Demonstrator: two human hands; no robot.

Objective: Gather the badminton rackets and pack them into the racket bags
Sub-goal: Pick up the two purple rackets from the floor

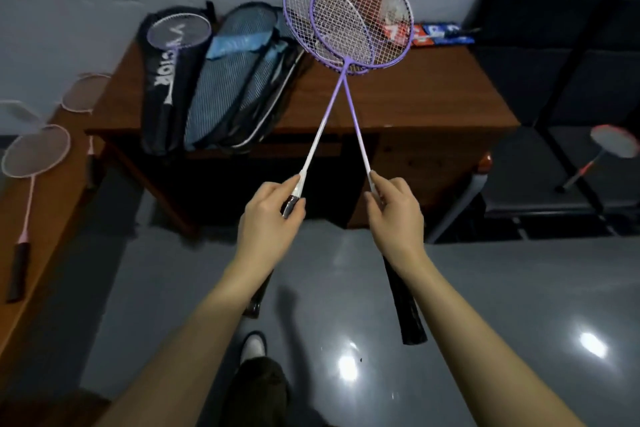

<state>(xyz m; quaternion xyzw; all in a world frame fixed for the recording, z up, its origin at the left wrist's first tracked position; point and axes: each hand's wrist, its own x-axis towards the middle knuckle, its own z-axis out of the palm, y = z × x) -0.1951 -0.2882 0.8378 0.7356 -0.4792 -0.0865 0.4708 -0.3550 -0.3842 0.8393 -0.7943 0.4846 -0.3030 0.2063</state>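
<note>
Above both grips, two purple-framed rackets cross at their shafts, heads overlapping over the far edge of the wooden desk (415, 107). Left hand (268, 218): fingers curled round the top of a handle where the white cone meets the dark grip tape; its racket (360, 17) slants up to the right, and its head lies in front. Right hand (394, 210): fingers curled round the lower shaft and cone of the second racket (304, 10), which slants up to the left; the black handle projects below the wrist, toward the glossy grey floor (485, 305).

Beyond the left grip, on the desk, lie two racket bags side by side. The black bag (156, 107), lettered in white, carries a third purple racket (180, 31) on top of it. The blue-grey bag (235, 94) lies just to its right, touching it; whether its zip is open cannot be told. Behind the crossed heads, red and blue packaging (436, 34) rests at the desk's rear edge.

Left of the left grip, a second wooden surface (52, 218) holds a pink racket (33, 163) with a black handle; further pale rackets (86, 92) lie beyond it, blurred. Right of the right grip, well apart, a red-framed racket (613, 142) rests on a dark seat (554, 80)
</note>
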